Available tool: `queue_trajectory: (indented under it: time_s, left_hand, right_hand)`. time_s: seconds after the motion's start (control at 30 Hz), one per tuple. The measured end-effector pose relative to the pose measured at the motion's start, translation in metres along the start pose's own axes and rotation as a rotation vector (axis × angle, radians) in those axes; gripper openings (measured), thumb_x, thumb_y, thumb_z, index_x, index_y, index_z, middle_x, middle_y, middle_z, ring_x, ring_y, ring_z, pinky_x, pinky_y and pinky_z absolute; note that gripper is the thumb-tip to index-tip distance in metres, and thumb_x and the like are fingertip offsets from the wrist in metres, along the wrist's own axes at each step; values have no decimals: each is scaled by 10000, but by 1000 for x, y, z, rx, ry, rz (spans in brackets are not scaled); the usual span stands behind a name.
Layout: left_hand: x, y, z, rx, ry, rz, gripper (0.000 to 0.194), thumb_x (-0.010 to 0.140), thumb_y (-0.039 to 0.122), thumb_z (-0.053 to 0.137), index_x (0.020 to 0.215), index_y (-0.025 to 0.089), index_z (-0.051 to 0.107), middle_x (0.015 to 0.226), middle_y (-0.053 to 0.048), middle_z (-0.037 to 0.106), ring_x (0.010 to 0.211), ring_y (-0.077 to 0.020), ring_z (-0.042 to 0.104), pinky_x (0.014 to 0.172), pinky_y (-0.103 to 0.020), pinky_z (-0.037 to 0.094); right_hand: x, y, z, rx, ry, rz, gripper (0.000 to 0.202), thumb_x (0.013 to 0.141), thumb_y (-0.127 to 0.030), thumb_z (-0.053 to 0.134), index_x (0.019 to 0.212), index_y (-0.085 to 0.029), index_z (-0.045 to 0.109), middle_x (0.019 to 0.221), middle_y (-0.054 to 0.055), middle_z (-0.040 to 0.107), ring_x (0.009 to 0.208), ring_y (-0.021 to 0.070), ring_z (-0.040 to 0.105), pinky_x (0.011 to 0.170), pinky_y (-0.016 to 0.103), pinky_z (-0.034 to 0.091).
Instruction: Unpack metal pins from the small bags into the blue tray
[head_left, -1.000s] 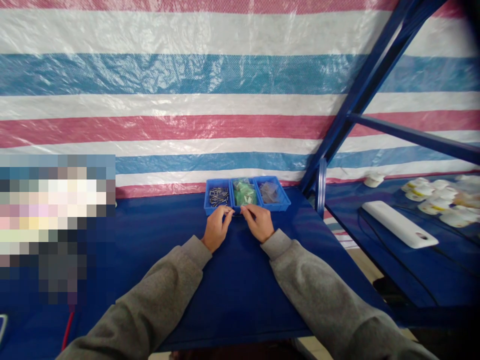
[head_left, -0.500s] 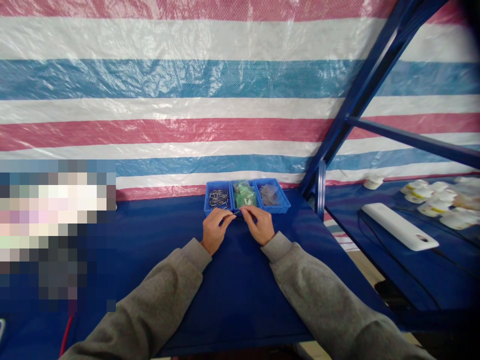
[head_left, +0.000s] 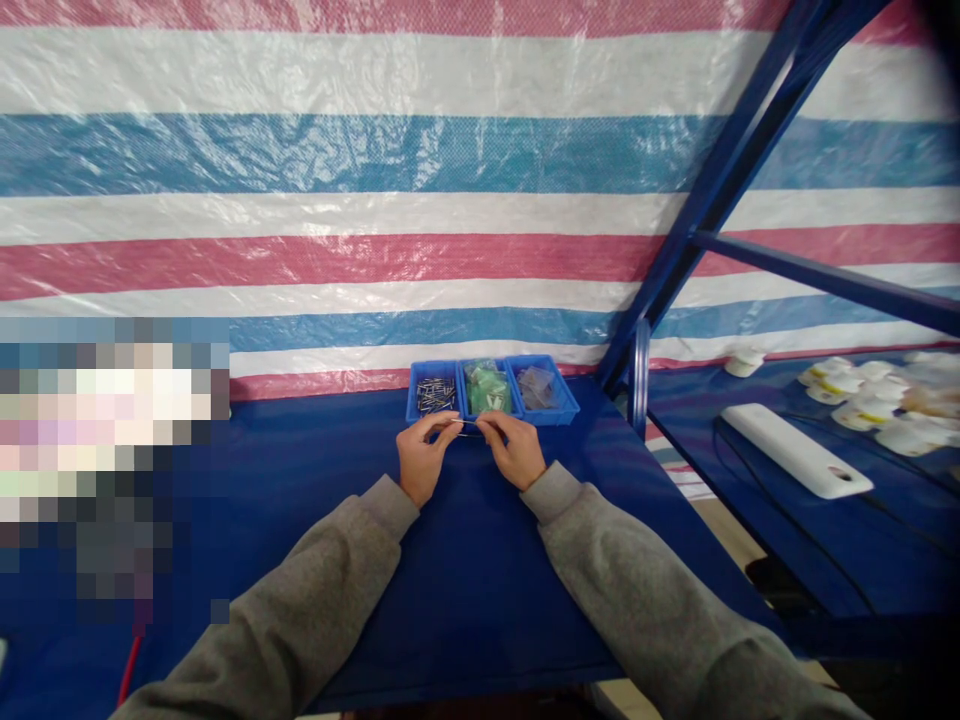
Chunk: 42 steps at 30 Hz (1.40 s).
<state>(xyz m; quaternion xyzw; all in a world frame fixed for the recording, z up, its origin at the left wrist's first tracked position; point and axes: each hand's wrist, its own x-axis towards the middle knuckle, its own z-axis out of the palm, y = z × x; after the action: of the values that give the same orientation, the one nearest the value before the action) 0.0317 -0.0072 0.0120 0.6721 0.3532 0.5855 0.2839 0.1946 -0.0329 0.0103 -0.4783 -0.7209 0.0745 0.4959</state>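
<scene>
A thin, pale, clear-looking small item (head_left: 470, 422) spans the gap between my two hands; it is too small to name. My left hand (head_left: 424, 453) pinches its left end between thumb and fingers, and my right hand (head_left: 514, 447) pinches the right end. Just beyond them stand three joined blue bins. The left bin (head_left: 412, 408) holds many small metal screws or pins. Green plastic bags (head_left: 486, 386) fill the middle one. In the right bin (head_left: 571, 400) lie clear plastic bags (head_left: 536, 386).
Under my arms is a blue table (head_left: 480, 580). Behind it hangs a striped sheet (head_left: 420, 260). A blue metal frame (head_left: 675, 240) rises at the right. Beyond it, a second table carries a long white device (head_left: 796, 450) and several white round parts (head_left: 862, 400). The left side is pixelated.
My left hand has shifted slightly left, away from my right hand, and more of the thin item shows between them. The view has shifted very slightly.
</scene>
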Motion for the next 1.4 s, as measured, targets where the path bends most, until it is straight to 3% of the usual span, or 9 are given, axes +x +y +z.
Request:
queue_trajectory:
  time_s: [0.1, 0.3, 0.57, 0.8, 1.07, 1.2, 1.3, 1.4]
  left_hand:
    - [1, 0, 1, -40, -11, -12, 221, 782, 335, 660, 893, 144, 672, 814, -48, 701, 702, -153, 667, 674, -279, 567]
    - [5, 6, -5, 150, -136, 260, 113, 864, 251, 563, 897, 168, 633, 1028, -86, 682, 986, -183, 636, 915, -372, 499]
    - [6, -3, -8, 339, -158, 517, 112, 872, 182, 545, 948, 165, 626, 883, -71, 688, 894, -177, 638, 842, -361, 518]
    - [10, -8, -14, 407, -151, 709, 114, 861, 170, 559, 946, 186, 632, 911, -68, 708, 866, -176, 650, 777, -365, 520]
    - [19, 1, -17, 524, 55, 633, 38, 834, 209, 613, 838, 219, 650, 884, -27, 734, 897, -200, 654, 925, -474, 384]
    - [25, 5, -21, 504, 112, 582, 61, 837, 222, 610, 872, 225, 659, 898, -30, 731, 927, -205, 645, 968, -478, 338]
    - [31, 6, -21, 498, 77, 528, 86, 849, 224, 591, 899, 229, 661, 947, -31, 721, 990, -210, 624, 1006, -479, 299]
    - [35, 5, -17, 572, -26, 414, 186, 875, 234, 546, 1034, 242, 640, 1150, -57, 652, 1169, -247, 520, 1048, -510, 232]
  right_hand:
    - [0, 1, 0, -14, 5, 5, 248, 939, -302, 404, 887, -188, 618, 786, 49, 673, 722, 160, 634, 700, 260, 478]
    - [2, 0, -1, -39, 40, 39, 256, 937, -301, 400, 977, -191, 628, 821, 51, 684, 730, 164, 644, 701, 263, 482]
    - [1, -1, -2, -43, 61, 57, 270, 937, -300, 396, 984, -184, 635, 825, 58, 685, 736, 166, 644, 718, 269, 485]
    - [1, 2, 0, -42, 69, 52, 285, 936, -301, 389, 945, -188, 650, 797, 59, 683, 718, 167, 643, 700, 270, 488]
    - [2, 0, -2, -47, 62, 31, 275, 932, -298, 393, 924, -189, 645, 790, 60, 686, 707, 169, 644, 702, 270, 488]
    - [1, 2, -1, -49, 70, 29, 260, 929, -281, 404, 918, -184, 645, 806, 61, 688, 721, 170, 645, 702, 267, 482]
    - [1, 3, -1, -56, 65, 33, 264, 929, -289, 402, 923, -185, 645, 805, 61, 688, 723, 172, 646, 690, 266, 481]
    - [1, 3, -1, -64, 61, 30, 269, 929, -285, 398, 919, -185, 647, 815, 60, 693, 714, 167, 646, 684, 260, 477]
